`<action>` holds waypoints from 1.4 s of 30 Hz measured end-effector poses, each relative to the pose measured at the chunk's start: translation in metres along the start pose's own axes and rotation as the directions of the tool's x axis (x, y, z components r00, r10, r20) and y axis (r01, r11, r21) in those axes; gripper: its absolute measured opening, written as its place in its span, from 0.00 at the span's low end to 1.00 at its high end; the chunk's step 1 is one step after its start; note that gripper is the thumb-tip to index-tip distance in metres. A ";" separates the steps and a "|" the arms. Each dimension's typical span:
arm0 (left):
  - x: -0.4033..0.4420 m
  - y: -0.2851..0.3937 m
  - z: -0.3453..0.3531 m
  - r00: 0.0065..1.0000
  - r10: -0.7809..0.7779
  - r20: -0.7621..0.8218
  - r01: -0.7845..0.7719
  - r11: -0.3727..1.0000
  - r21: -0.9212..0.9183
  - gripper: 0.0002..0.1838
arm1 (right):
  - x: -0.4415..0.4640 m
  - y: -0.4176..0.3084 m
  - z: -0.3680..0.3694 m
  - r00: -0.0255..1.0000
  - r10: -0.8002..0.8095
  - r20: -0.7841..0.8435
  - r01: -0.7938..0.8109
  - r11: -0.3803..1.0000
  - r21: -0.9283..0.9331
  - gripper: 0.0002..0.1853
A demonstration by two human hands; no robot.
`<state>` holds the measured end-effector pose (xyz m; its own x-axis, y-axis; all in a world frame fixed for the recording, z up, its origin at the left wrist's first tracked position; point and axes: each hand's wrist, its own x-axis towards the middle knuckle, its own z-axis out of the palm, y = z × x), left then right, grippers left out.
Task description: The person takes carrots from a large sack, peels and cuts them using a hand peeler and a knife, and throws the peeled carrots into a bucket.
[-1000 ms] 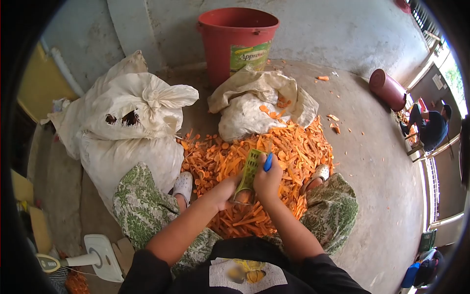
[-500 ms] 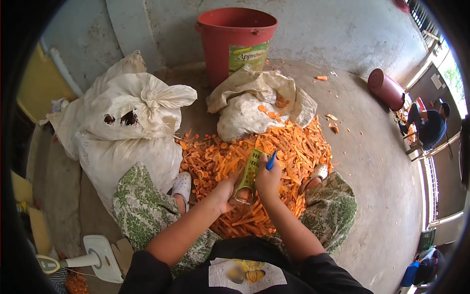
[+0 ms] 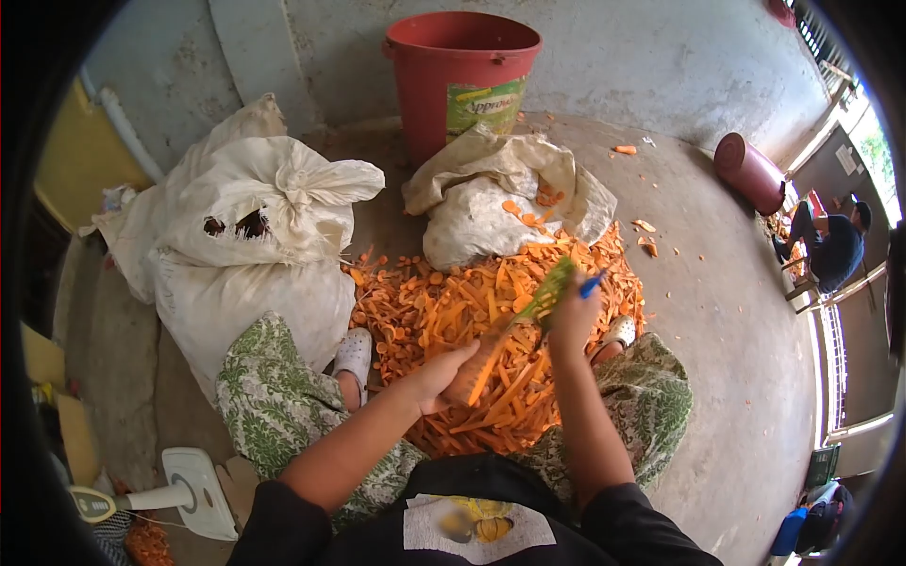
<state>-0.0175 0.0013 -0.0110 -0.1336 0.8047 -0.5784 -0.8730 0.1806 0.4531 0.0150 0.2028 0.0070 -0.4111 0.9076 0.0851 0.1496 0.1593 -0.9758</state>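
My left hand [image 3: 439, 379] is closed around a carrot [image 3: 483, 363], low over the heap of cut carrots [image 3: 429, 321]. In my right hand [image 3: 571, 325] is a yellow-green slotted grater [image 3: 547, 291], smeared by motion and slanting over the heap. A blue handle-like piece [image 3: 592, 284] sticks out of the same hand; its other end is hidden. The carrot's upper end lies close to the grater's lower end, and I cannot tell whether they touch. Carrot strips and round slices make up the heap between my feet.
A slack whitish sack [image 3: 472, 222] lies behind the heap, with carrot slices on it. Bulging white sacks [image 3: 255, 292] stand left, a red bin [image 3: 425, 94] at the wall. Far right, another person [image 3: 835, 250] sits near a tipped maroon bin [image 3: 746, 172]. A white fan [image 3: 198, 495] is lower left.
My right hand has moved right with the grater, away from my left hand. The carrot in my left hand now shows; before, the grater stood between both hands.
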 end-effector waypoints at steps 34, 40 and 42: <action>0.011 -0.012 -0.021 0.890 0.175 0.420 -0.082 0.970 -0.229 0.20 | -0.059 -0.019 0.016 0.962 -0.251 0.105 0.266 0.948 -0.177 0.15; -0.016 0.003 0.006 0.996 0.004 0.084 -0.022 0.975 0.220 0.22 | 0.015 -0.006 -0.015 0.980 0.127 -0.154 -0.107 0.986 0.131 0.16; -0.005 0.001 -0.001 0.999 0.013 0.039 -0.017 0.996 0.087 0.22 | -0.001 -0.004 -0.005 0.985 0.170 -0.036 -0.166 0.980 0.110 0.15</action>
<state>-0.0179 -0.0028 -0.0086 -0.1268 0.8288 -0.5451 -0.8267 0.2153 0.5197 0.0195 0.2031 0.0120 -0.3474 0.9347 -0.0753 0.1158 -0.0370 -0.9926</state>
